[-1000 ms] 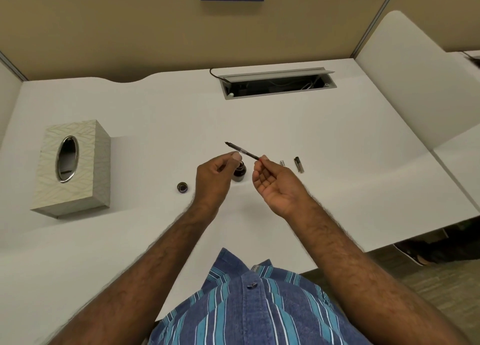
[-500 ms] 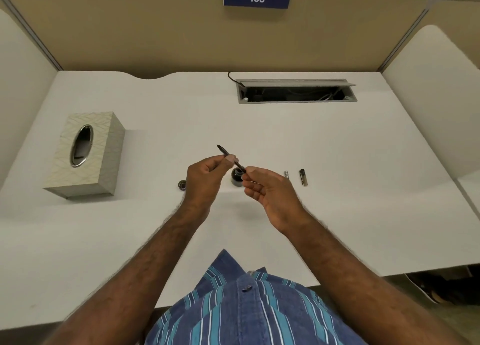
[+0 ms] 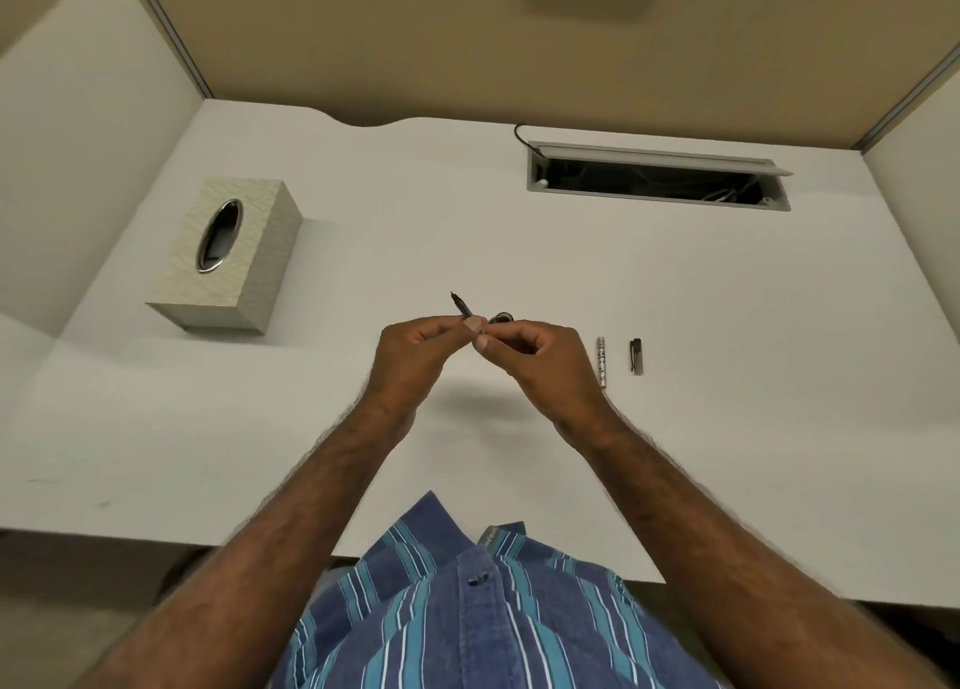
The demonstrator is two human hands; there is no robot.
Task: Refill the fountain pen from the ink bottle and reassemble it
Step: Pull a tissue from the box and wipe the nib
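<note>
Far off to the left of the hands sits a tissue box [image 3: 224,257], a squared block with a pale woven-looking skin and a shiny oval metal ring around its slot. It stands on the worktop [image 3: 363,210], a smooth matte white slab with a wavy back edge.

The left hand [image 3: 415,356] is raised a little over the worktop, fingers curled in, pinching the pen section [image 3: 462,305] between thumb and fingertips. That piece is thin, dark and tapered, and its pointed nib end sticks up and away to the left, beyond the knuckles. The right hand [image 3: 540,356] meets the left, thumb against thumb, its fingers curled round the rear end of the same slim piece; what lies inside that grip is hidden.

Just behind the two thumbs the round dark mouth of the ink bottle [image 3: 503,318] peeps over the fingers; the rest of it is covered.

Near the right hand's right side lies the pen barrel [image 3: 601,362], a slender silvery tube with a patterned surface, flat on the worktop. Just beside it, further right, lies the pen cap [image 3: 636,357], short, dark, with a clip.

Beyond the right hand a long grey-framed cable hatch [image 3: 657,176] stands open in the worktop. A blue-striped shirt [image 3: 467,610] fills the near edge.
</note>
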